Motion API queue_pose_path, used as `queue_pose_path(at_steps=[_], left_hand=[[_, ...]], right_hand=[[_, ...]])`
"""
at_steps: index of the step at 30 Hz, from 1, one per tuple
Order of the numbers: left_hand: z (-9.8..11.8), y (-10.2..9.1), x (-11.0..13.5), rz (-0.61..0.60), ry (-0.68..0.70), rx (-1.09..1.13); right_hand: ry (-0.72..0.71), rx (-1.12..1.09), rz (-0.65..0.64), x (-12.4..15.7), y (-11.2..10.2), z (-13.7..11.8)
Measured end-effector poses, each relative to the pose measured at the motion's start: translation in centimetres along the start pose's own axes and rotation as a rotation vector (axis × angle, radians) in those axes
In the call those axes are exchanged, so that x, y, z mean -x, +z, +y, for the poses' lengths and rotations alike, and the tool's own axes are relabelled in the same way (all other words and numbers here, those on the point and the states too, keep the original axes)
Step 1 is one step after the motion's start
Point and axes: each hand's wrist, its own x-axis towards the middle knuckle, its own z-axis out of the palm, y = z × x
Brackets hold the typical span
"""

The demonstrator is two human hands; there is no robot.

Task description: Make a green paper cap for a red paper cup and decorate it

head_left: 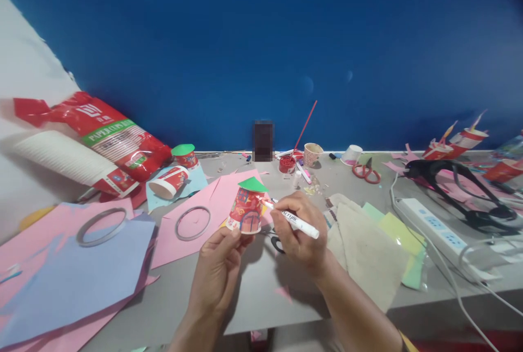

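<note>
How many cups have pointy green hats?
2. One is the decorated cup in the left hand; the other is the rear cup, right of the red bag.

White marker (303, 225) in right grip (304, 246)

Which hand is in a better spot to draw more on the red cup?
Probably the right hand: it holds the white marker, tip pointing at the red cup. The left hand is busy holding the cup's lower edge.

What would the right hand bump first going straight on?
Probably the red cup in the left hand, met by the white marker in the right hand; whether they touch is unclear.
</note>
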Motion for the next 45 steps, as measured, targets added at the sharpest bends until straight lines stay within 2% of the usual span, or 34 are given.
queue_pose_path(at_steps=[3, 8, 11, 18, 36, 45], left_hand=[[-0.03, 0.06, -0.11, 0.028, -0.039, 0.082], [-0.01, 0.28, -0.70, 0.169, -0.175, 0.268], [0.07, 0.36, -0.88, 0.221, -0.223, 0.313], [0.22, 0.52, -0.68, 0.209, -0.217, 0.322], [0.41, 0.49, -0.36, 0.179, -0.202, 0.299], [0.39, 0.51, -0.41, 0.214, -0.225, 0.323]], right_hand=[[0.006, -0.024, -0.002, -0.02, -0.12, -0.08], [0.064, -0.047, 0.116, -0.29, -0.66, -0.12], [0.051, -0.024, 0.108, -0.48, -0.71, -0.10], [-0.015, 0.011, 0.021, -0.48, -0.32, -0.03], [-0.017, 0.030, 0.019, -0.40, -0.23, -0.02], [0.008, -0.019, 0.020, -0.46, -0.22, -0.09]])
